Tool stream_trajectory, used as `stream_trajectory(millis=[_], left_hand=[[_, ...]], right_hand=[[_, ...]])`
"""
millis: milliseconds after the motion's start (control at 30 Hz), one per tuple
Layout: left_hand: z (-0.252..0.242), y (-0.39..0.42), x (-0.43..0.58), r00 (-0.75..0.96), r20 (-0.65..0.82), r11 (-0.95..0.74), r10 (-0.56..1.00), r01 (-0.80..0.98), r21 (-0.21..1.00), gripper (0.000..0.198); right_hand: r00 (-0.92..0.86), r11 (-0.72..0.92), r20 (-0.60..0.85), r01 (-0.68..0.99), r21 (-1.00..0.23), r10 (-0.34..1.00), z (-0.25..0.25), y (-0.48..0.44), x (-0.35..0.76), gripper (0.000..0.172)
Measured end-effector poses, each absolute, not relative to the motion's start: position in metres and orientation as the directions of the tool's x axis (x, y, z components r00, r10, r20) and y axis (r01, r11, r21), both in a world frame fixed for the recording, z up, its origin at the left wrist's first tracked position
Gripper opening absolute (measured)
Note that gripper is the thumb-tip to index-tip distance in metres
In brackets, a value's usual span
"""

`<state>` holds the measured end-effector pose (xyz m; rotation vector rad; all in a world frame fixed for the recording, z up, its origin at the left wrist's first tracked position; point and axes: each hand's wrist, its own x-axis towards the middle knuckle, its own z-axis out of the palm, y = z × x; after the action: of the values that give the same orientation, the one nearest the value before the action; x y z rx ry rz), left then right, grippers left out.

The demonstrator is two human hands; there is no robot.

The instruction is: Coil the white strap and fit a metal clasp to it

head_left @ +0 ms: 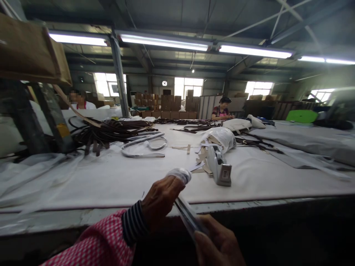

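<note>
At the bottom of the view my left hand grips a flat dark strap in clear plastic film, with a bunched white end of the film sticking out above my fingers. My right hand holds the lower end of the same strap, partly cut off by the frame's bottom edge. A pink checked sleeve with a striped cuff covers my left arm. Both hands are just in front of the table's near edge. A grey tape dispenser stands on the white table cover, beyond my hands.
Dark leather straps lie in a heap at left, near plastic-wrapped loops. Beige offcuts and a white plastic bag sit beside the dispenser. A co-worker sits at the far end, with cardboard boxes behind.
</note>
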<state>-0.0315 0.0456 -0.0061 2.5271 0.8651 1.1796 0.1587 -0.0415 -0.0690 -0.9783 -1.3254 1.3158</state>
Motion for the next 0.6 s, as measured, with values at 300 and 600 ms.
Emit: stream_trajectory(millis=[300, 600], left_hand=[[0.008, -0.001, -0.046, 0.658, 0.006, -0.399, 0.753, 0.450, 0.799, 0.049], [0.055, -0.001, -0.017, 0.500, -0.058, 0.156, 0.864, -0.156, 0.975, 0.051]], right_hand=[[-0.060, 0.367, 0.362, 0.206, -0.907, 0.930, -0.025, 0.032, 0.186, 0.032], [0.122, 0.718, 0.804, 0.388, -0.578, 0.582, -0.065, 0.018, 0.123, 0.036]])
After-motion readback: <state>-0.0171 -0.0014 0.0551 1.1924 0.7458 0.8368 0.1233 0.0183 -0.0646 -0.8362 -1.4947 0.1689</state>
